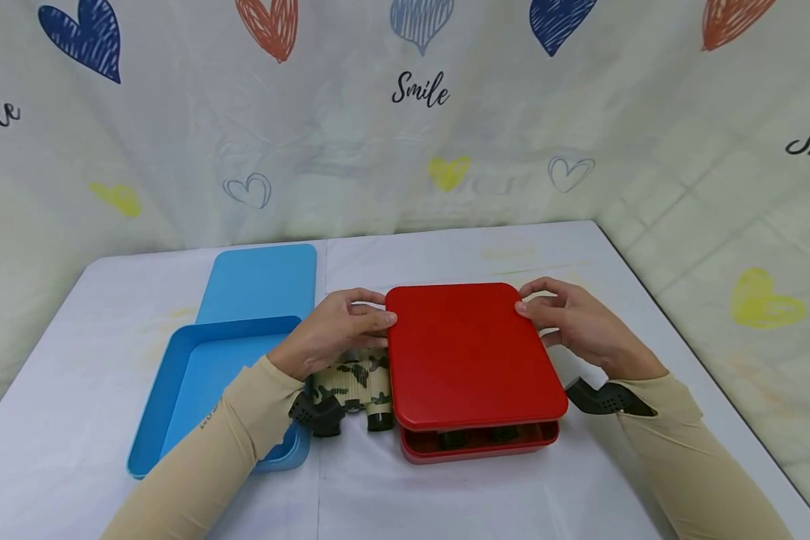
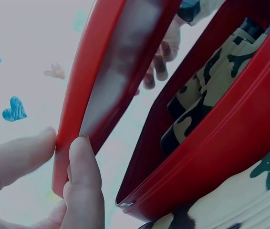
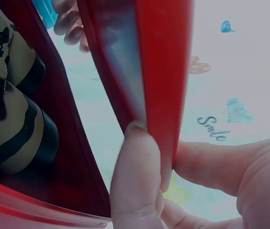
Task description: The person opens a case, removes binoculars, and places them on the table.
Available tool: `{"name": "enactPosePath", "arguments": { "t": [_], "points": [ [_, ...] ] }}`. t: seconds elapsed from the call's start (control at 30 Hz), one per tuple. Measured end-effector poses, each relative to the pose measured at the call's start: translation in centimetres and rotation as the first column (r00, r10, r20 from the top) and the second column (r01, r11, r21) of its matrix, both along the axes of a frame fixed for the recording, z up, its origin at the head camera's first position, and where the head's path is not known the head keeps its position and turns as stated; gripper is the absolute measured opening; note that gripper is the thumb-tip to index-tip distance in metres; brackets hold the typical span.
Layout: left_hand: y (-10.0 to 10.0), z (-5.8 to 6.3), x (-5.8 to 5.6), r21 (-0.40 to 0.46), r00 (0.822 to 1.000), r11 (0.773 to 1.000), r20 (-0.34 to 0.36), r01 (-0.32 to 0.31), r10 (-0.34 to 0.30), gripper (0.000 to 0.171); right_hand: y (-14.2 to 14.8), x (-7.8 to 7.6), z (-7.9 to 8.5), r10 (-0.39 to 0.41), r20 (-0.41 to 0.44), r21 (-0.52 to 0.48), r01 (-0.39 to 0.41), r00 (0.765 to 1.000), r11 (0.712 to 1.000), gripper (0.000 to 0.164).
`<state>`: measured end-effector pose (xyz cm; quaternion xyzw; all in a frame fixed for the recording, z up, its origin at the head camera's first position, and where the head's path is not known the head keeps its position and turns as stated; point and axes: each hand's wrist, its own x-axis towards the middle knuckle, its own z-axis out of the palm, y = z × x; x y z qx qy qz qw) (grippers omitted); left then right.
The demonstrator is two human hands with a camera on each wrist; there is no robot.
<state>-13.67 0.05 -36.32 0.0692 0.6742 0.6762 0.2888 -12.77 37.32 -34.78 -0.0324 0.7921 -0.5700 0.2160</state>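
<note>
A red lid point(image 1: 472, 352) is pinched between the thumb and fingers of my left hand point(image 1: 337, 330) at its far left corner. My right hand point(image 1: 577, 326) pinches the far right corner the same way. Beneath the lid stands a red box point(image 1: 479, 454), with a gap between the two that both wrist views show. Camouflage binoculars point(image 2: 216, 76) with black ends lie inside the box, mostly hidden by the lid in the head view. Other camouflage binoculars point(image 1: 358, 382) rest on the table against the box's left side, partly behind my left wrist.
An open blue box point(image 1: 155, 405) sits on the left, partly covered by my left forearm. Behind it lies a blue lid point(image 1: 263, 277). The white table point(image 1: 445, 502) ends at a dark right edge, and a cloth printed with hearts point(image 1: 351, 135) hangs behind.
</note>
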Motion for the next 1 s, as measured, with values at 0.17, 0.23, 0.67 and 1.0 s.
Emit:
{"name": "enactPosePath", "arguments": {
  "t": [0.17,0.23,0.67,1.0],
  "points": [
    [-0.31,0.19,0.06,-0.015,1.0,1.0,-0.015,0.025,-0.025,0.06,0.01,0.15,0.1,-0.024,-0.008,-0.026,0.024,1.0,0.999,0.037],
    [-0.35,0.26,0.09,-0.03,0.999,0.999,-0.026,0.032,-0.033,0.061,-0.06,0.23,0.17,-0.035,-0.011,-0.031,0.035,0.999,0.999,0.036],
    [-0.11,0.04,-0.01,-0.041,0.998,0.999,-0.063,-0.004,0.001,0.056,-0.15,0.73,0.32,-0.103,-0.042,0.005,0.104,0.994,0.995,0.046],
    [-0.23,-0.2,0.0,0.0,0.995,0.997,-0.069,-0.074,0.074,0.057,-0.44,0.65,0.0,-0.07,-0.076,-0.032,0.067,0.995,0.997,0.057]
  ]
}}
